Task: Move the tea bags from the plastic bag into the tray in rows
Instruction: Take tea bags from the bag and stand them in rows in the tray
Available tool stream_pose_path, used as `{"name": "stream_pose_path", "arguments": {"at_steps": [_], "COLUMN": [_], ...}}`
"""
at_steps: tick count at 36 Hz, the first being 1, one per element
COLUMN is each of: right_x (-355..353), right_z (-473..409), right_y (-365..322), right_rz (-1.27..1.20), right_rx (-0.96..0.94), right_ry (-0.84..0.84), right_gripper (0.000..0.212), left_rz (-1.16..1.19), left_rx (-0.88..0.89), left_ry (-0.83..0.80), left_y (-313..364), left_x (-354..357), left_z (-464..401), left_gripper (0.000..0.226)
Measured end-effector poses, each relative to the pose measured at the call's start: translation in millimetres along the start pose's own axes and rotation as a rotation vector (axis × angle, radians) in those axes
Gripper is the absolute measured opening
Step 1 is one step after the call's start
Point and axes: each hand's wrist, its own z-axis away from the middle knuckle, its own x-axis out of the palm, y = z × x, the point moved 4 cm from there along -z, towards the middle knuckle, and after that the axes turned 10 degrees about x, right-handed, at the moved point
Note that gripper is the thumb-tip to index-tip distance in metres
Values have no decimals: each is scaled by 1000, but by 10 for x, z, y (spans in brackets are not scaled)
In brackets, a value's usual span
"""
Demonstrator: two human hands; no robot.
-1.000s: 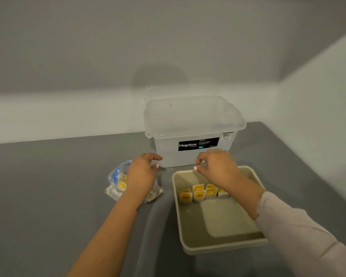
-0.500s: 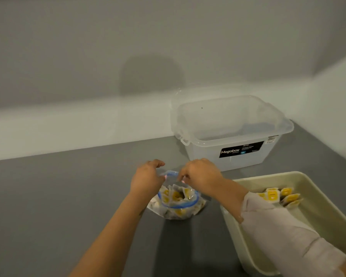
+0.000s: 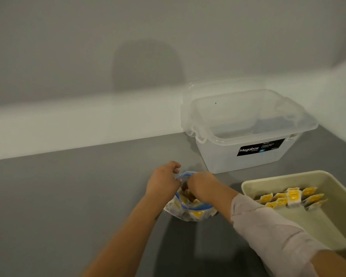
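A clear plastic bag (image 3: pixel 190 211) with a blue zip rim lies on the grey table, holding several white and yellow tea bags (image 3: pixel 197 213). My left hand (image 3: pixel 163 181) pinches the bag's rim at its far left side. My right hand (image 3: pixel 203 187) reaches down into the bag's mouth; its fingertips are hidden inside. To the right stands a cream tray (image 3: pixel 254 181) with several tea bags (image 3: pixel 293 197) lined up along its far end.
A translucent storage box (image 3: pixel 246 154) with a black label stands behind the tray, near the white wall. The grey table (image 3: pixel 68 206) stretches to the left. The wall meets the table on the right behind the box.
My right hand left the tray and went into the bag's mouth. My left hand took hold of the bag's rim. The view swung left.
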Motion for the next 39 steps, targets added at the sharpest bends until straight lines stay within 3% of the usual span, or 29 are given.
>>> {"name": "stream_pose_path", "arguments": {"at_steps": [17,23,32,39], "right_x": [-175,-268,-393,-426], "right_z": [99,77,137,115], "right_y": [111,316,455,409], "right_rz": [10,-391,-1109,-1504], "right_rx": [-89,41,149,104], "right_ry": [174,202,189,155], "right_gripper": [7,6,17,19], "left_rz": [-20,84,492,788], "left_rx": [-10,10,80,-11], "left_ry": [14,28,237,169], "left_y": [-7,39,190,277], "left_x": [-5,-53,-196,-169], "left_z": [17,-15,44,20], "left_gripper": [38,29,53,30]}}
